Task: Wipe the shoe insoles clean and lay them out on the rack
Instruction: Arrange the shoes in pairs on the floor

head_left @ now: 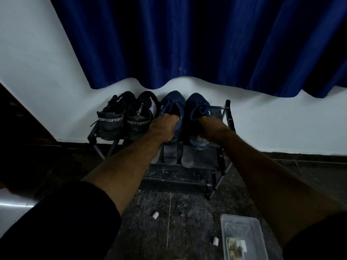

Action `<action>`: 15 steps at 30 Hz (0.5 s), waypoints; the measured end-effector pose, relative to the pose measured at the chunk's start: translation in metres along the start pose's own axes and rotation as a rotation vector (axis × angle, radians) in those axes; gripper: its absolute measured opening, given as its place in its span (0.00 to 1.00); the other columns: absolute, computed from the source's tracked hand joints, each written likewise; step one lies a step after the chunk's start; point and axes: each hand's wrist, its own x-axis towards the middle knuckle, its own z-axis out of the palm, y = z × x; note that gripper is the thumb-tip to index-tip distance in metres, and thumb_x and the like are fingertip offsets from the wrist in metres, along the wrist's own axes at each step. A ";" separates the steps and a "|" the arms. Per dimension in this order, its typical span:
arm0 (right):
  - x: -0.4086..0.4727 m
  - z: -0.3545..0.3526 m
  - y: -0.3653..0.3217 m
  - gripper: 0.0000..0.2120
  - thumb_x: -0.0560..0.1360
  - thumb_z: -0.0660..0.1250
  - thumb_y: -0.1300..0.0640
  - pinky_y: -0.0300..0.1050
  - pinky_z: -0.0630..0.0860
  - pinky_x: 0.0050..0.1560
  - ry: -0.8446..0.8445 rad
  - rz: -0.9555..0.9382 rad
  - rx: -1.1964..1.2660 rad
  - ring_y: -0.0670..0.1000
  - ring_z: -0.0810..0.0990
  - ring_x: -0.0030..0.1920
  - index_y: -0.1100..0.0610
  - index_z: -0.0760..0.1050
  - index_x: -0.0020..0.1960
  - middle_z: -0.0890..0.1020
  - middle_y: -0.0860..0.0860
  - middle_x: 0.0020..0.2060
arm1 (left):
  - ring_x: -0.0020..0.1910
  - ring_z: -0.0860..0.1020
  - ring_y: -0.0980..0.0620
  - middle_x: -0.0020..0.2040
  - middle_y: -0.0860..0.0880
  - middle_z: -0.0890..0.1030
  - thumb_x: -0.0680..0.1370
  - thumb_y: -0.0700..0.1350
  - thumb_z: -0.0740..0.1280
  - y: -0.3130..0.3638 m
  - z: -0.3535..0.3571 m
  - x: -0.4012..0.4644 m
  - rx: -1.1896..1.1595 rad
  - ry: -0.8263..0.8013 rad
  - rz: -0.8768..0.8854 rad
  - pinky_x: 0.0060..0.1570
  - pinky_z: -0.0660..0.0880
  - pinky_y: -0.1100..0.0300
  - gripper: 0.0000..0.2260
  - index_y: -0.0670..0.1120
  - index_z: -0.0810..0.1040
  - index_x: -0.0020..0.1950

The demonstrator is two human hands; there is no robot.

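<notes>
Blue curtain fills the wall above; white wall under it. Low black rack stands against that wall, top shelf carrying four shoes heel-out: a black pair at left, a navy pair to their right. Two dark insoles lie side by side on the shelf just below the navy pair, toes toward the room, probably set flat there to air. Person reaches in with both arms. Left hand curls around the heel of the left navy shoe, fingers at its opening. Right hand grips the heel of the right navy shoe; that heel overhangs the shelf edge, so the pair looks to be either being lifted off or seated back. On the dark floor, near right, a clear tub holds something pale, likely the wiping cloth, kept within reach. Two small white bits lie on the floor beside it.
</notes>
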 end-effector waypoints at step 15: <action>0.007 0.002 0.001 0.24 0.73 0.73 0.61 0.50 0.73 0.61 0.003 0.005 -0.001 0.59 0.76 0.61 0.62 0.72 0.66 0.77 0.61 0.62 | 0.60 0.76 0.39 0.63 0.40 0.75 0.75 0.35 0.68 0.001 0.003 0.006 0.018 -0.004 -0.026 0.54 0.75 0.48 0.17 0.43 0.73 0.63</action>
